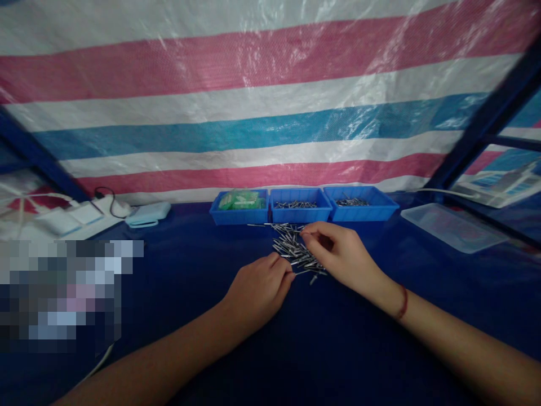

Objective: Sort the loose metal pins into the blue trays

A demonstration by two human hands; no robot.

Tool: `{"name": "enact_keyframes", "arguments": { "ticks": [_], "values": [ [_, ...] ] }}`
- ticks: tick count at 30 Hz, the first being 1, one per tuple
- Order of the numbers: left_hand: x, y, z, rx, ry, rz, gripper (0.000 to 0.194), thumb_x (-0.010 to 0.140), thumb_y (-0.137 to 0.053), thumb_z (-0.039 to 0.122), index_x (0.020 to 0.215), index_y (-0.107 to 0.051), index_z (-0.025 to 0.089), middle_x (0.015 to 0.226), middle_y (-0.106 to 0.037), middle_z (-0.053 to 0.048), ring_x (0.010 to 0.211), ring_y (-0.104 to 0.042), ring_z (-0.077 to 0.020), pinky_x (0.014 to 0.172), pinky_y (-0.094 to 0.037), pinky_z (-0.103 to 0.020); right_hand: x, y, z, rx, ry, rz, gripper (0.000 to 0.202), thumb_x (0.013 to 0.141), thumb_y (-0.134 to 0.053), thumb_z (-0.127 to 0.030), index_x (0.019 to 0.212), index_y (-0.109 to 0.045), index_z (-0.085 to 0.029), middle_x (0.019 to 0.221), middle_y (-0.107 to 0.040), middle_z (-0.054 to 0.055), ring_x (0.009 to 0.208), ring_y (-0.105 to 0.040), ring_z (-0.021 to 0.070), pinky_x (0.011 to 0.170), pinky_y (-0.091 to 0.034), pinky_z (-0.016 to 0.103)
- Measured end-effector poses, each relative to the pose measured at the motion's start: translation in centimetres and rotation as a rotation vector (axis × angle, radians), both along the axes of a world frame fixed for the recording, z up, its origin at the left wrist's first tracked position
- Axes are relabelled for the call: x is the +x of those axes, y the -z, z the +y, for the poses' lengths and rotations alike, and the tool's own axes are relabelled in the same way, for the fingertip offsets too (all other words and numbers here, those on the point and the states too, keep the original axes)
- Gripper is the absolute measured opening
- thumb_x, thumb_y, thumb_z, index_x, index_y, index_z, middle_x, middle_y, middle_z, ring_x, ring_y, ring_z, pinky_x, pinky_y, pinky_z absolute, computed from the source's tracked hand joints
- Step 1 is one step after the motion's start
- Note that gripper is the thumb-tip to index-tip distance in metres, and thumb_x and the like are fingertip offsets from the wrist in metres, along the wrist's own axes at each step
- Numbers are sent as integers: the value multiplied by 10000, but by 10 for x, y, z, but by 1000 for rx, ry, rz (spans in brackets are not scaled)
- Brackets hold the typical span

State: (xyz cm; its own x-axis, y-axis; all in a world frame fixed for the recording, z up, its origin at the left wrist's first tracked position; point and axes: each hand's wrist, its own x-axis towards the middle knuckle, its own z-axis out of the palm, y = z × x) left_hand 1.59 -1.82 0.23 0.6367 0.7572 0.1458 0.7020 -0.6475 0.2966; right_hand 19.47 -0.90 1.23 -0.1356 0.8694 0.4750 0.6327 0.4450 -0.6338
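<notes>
A loose pile of silvery blind rivets [298,248] lies on the dark blue tabletop. At its near left side my left hand [260,287] is closed, with the thin pin of a rivet [302,272] pinched between thumb and forefinger. My right hand [340,251] reaches over the pile's right side. Its thumb and forefinger pinch the end of a rivet [298,232] at the top of the heap; the other fingers are curled in. One short rivet [313,279] rests slightly apart at the near edge of the pile.
Behind the pile stand three blue bins: one with green packets [240,199], and a middle bin [301,214] and right bin [366,213] with small metal pieces. A clear plastic lid [452,228] lies right. Left are a light-blue case [149,214] and a power strip [84,223]. Striped sheeting hangs behind.
</notes>
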Motion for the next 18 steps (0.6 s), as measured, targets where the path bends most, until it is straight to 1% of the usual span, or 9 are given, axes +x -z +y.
{"name": "enact_keyframes", "arguments": {
  "ticks": [3,5,7,9,11,14,16,18],
  "values": [
    [-1,1,0,-72,-83,-206,198,925,-387,265,872,-552,169,858,-583,-37,797,-572,-186,734,-433,-316,-3,7,0,19,27,68,155,834,-496,-219,827,-642,-169,792,-648,36,704,-582,152,645,-443,279],
    [-2,2,0,-122,-129,-379,188,924,-397,270,875,-546,166,831,-581,-22,772,-561,-166,721,-423,-292,-5,10,-2,31,41,113,149,826,-498,-209,848,-640,-169,834,-648,46,722,-582,155,646,-446,284],
    [-1,2,1,-188,-155,-527,195,924,-399,285,875,-545,166,796,-575,-8,736,-547,-151,686,-417,-269,-9,10,-5,9,7,148,141,818,-507,-210,859,-638,-177,821,-637,41,689,-573,147,604,-444,274],
    [1,3,2,-264,-160,-626,204,921,-400,303,880,-548,169,781,-573,0,715,-535,-144,659,-415,-256,-13,8,-10,-31,-59,183,122,812,-526,-226,851,-635,-188,776,-617,27,638,-554,136,556,-436,260],
    [2,3,3,-323,-147,-682,214,919,-400,318,883,-551,171,783,-576,0,719,-533,-145,663,-419,-258,-18,5,-14,-64,-118,228,107,817,-537,-244,823,-632,-194,746,-603,20,624,-545,132,540,-435,255],
    [4,4,3,-375,-113,-733,209,917,-402,314,909,-553,170,838,-595,-16,778,-548,-155,724,-429,-277,-22,4,-19,-90,-171,293,110,834,-542,-265,805,-624,-197,769,-612,27,669,-561,141,570,-446,262],
    [4,4,3,-388,-95,-746,206,916,-405,313,921,-554,169,863,-602,-24,809,-553,-161,754,-431,-286,-22,4,-21,-88,-175,324,108,838,-549,-279,813,-619,-201,797,-618,31,706,-572,148,599,-454,268],
    [4,4,2,-392,-88,-744,212,914,-408,321,921,-558,171,852,-602,-21,794,-551,-159,739,-433,-282,-22,4,-22,-80,-162,335,113,841,-553,-289,804,-617,-204,811,-622,33,734,-581,154,627,-460,276]
  ]
}}
